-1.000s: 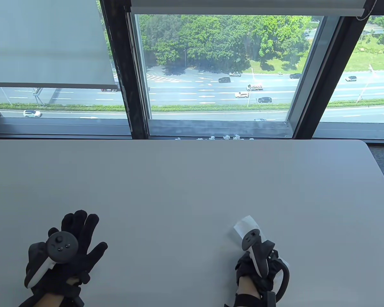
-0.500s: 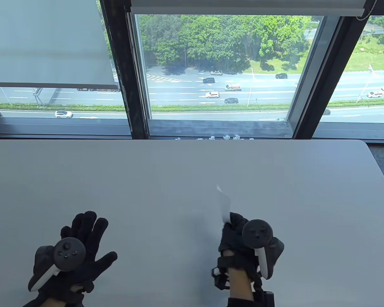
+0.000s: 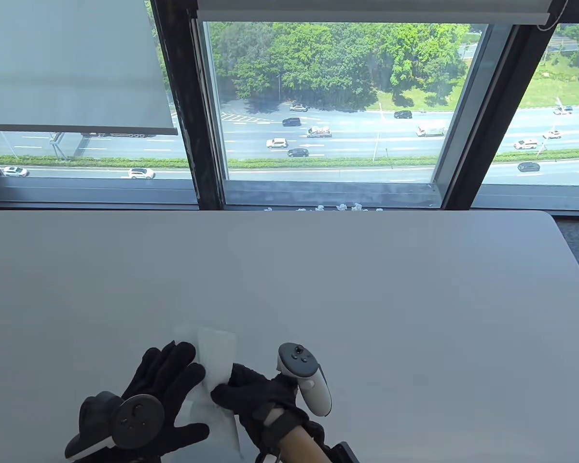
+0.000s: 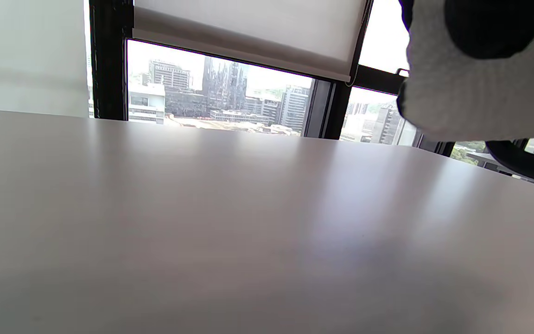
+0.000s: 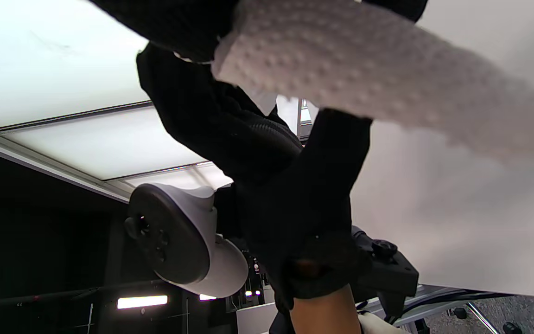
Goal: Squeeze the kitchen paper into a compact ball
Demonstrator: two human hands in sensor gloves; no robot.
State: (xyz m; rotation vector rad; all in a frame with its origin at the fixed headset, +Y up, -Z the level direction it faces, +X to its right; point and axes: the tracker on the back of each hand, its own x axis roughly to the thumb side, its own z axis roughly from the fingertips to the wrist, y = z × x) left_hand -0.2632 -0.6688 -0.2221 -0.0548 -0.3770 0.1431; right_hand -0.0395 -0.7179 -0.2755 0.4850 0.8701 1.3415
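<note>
Both hands now together over the kitchen paper at the table's near edge.

Left hand (image 3: 144, 405) shifted right, fingers spread flat under the kitchen paper (image 3: 215, 358); right hand (image 3: 251, 393) swung left across the table (image 3: 366, 289), fingers curled, pinching the sheet, still unballed.

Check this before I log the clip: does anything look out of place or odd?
Only small white crumpled bits strewn just past the table's far edge by the window, probably earlier paper balls. Nothing else stands out.
</note>
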